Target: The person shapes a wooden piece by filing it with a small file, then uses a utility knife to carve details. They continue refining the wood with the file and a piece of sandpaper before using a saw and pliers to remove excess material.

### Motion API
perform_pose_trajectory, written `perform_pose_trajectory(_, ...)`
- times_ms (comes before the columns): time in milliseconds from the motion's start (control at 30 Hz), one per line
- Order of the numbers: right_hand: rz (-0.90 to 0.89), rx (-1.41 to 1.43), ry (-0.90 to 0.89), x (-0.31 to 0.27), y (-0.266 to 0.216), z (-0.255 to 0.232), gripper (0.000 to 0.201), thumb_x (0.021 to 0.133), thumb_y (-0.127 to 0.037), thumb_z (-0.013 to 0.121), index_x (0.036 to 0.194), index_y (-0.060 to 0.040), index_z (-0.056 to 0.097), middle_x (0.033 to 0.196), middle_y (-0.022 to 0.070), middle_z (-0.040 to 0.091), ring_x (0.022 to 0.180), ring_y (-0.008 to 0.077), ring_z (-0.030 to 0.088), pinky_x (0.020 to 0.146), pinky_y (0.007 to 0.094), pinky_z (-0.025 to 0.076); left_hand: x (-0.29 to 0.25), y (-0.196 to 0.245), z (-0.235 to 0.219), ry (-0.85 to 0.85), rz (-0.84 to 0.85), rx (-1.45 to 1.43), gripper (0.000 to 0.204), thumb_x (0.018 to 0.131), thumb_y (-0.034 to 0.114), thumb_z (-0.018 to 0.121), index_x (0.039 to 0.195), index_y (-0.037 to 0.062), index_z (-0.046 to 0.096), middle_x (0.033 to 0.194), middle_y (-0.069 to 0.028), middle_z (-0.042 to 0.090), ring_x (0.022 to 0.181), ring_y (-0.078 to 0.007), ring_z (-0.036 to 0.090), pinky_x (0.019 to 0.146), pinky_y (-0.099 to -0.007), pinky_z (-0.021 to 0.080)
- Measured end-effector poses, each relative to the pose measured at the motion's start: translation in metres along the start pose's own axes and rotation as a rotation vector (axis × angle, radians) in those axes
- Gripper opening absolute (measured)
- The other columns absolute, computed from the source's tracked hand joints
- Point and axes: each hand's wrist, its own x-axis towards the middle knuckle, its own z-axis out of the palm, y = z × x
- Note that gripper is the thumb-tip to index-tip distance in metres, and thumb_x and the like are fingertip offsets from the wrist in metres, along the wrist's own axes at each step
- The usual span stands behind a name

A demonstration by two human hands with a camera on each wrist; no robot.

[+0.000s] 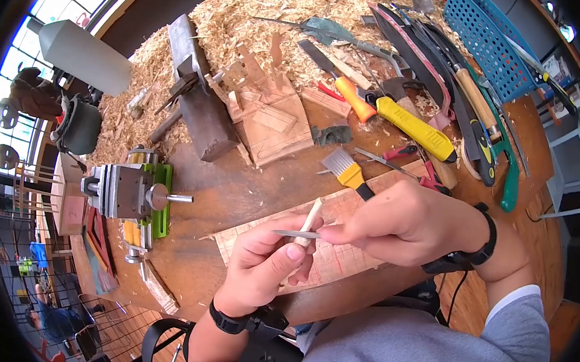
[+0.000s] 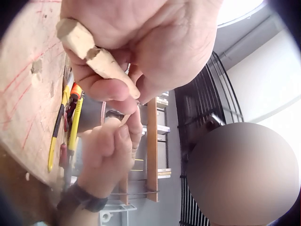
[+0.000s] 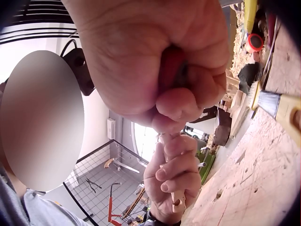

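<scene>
Carved stick (image 1: 312, 220) up in the air over the red-lined board (image 1: 336, 258) at the near edge of the desk (image 1: 203, 187), pinched between thumb and fingers of the left hand (image 1: 258, 260). Gripped in the right hand (image 1: 408, 230): a knife (image 1: 306, 234), with its red handle (image 3: 173, 68) just peeking out of the fist in the right wrist view and the blade (image 1: 287, 233) crossing the wood. Looks like fine shaving or notch work tbh, so go easy: take thin curls, not big bites. Watch that left thumb (image 1: 295, 252), right beside the blade; better to tuck it lower, out of the line of the stroke. Pivot from the wrist with short pushes instead of hauling with the whole arm, and maybe brace the hands against each other for control. Mind the notch (image 2: 92, 53) too, plain to see in the left wrist view: probably the weakest spot, so don't twist or lever there. Follow the grain, and at any sign of tearing, flip the stick and cut from the other end. Can't tell the exact depth of the cut from these angles, so pause often and check the surface before each pass
</scene>
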Motion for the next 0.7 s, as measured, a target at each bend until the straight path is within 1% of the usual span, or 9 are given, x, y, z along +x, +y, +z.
perform_pose_trajectory(67,0.091,-0.098,-0.083,-0.007,-0.005,-0.009,0.033,0.087,0.001,0.063,0.117,-0.0087,0.07,0.079,0.0118,0.069,0.059,0.0267,0.065,0.054,0.0332,0.049,0.0,0.0,0.0,0.007,0.029,-0.065,0.037,0.101,0.012,0.057,0.135,-0.0047,0.055,0.095,-0.0071,0.06,0.063,-0.0092,0.054,0.052,-0.0221,0.041)
perform_pose_trajectory(100,0.089,-0.092,-0.08,-0.004,-0.005,-0.007,0.033,0.087,0.001,0.063,0.117,-0.0087,0.07,0.079,0.0118,0.069,0.059,0.0267,0.065,0.054,0.0332,0.049,0.0,0.0,0.0,0.006,0.049,-0.134,0.037,0.101,0.012,0.058,0.134,-0.0048,0.055,0.095,-0.0072,0.06,0.062,-0.009,0.054,0.051,-0.0219,0.041)
perform_pose_trajectory(233,-0.007,-0.052,0.0,0.004,0.0,0.005,0.029,0.088,0.0,0.063,0.116,-0.0072,0.07,0.079,0.0122,0.068,0.059,0.027,0.065,0.054,0.0337,0.049,-0.001,0.002,0.002,0.031,0.049,-0.122,0.038,0.101,0.013,0.059,0.134,-0.0043,0.055,0.094,-0.0076,0.06,0.06,-0.0086,0.053,0.051,-0.0215,0.04)
perform_pose_trajectory(300,-0.046,-0.029,0.024,0.002,0.0,0.005,0.028,0.088,0.0,0.063,0.115,-0.0066,0.07,0.077,0.0122,0.067,0.059,0.0271,0.065,0.054,0.034,0.049,-0.001,0.002,0.001,-0.009,0.004,-0.028,0.037,0.101,0.013,0.058,0.134,-0.0042,0.055,0.09,-0.0073,0.06,0.061,-0.0085,0.053,0.051,-0.0213,0.04)
perform_pose_trajectory(367,0.03,-0.107,-0.068,-0.005,-0.004,-0.004,0.028,0.088,0.0,0.063,0.114,-0.0056,0.069,0.073,0.0123,0.064,0.059,0.0283,0.064,0.053,0.0346,0.048,-0.001,0.003,0.001,0.012,0.02,-0.039,0.037,0.101,0.012,0.058,0.134,-0.0047,0.056,0.089,-0.0071,0.061,0.061,-0.0084,0.052,0.051,-0.0215,0.04)
perform_pose_trajectory(467,0.026,-0.041,-0.067,0.002,-0.007,-0.002,0.037,0.085,0.006,0.062,0.119,-0.0024,0.07,0.072,0.0091,0.062,0.061,0.0242,0.063,0.056,0.0333,0.047,-0.001,0.004,0.002,0.028,-0.001,-0.115,0.037,0.101,0.01,0.059,0.134,-0.005,0.056,0.088,-0.0068,0.061,0.062,-0.0083,0.053,0.052,-0.0216,0.04)
perform_pose_trajectory(533,0.019,-0.051,-0.067,0.001,-0.007,-0.003,0.037,0.085,0.006,0.062,0.119,-0.0023,0.07,0.072,0.0088,0.062,0.061,0.0244,0.063,0.056,0.0329,0.047,0.0,0.001,0.001,-0.028,-0.012,-0.045,0.036,0.1,0.009,0.06,0.133,-0.005,0.056,0.089,-0.0072,0.062,0.062,-0.0086,0.053,0.053,-0.0219,0.04)
perform_pose_trajectory(600,0.003,-0.054,-0.086,0.002,-0.006,-0.005,0.037,0.084,0.007,0.062,0.12,-0.0021,0.07,0.072,0.0086,0.063,0.061,0.0246,0.063,0.056,0.0326,0.047,0.0,0.004,0.001,-0.017,-0.005,-0.052,0.036,0.1,0.009,0.06,0.133,-0.0052,0.057,0.089,-0.0073,0.062,0.062,-0.0087,0.053,0.053,-0.0222,0.04)
perform_pose_trajectory(700,0.08,-0.089,-0.104,-0.005,-0.001,-0.005,0.038,0.084,0.007,0.063,0.12,-0.0036,0.07,0.071,0.0083,0.063,0.061,0.0247,0.063,0.055,0.0321,0.046,-0.002,0.004,-0.001,-0.009,0.002,-0.073,0.035,0.099,0.008,0.06,0.132,-0.0056,0.057,0.09,-0.0075,0.063,0.062,-0.0089,0.053,0.053,-0.0226,0.041)
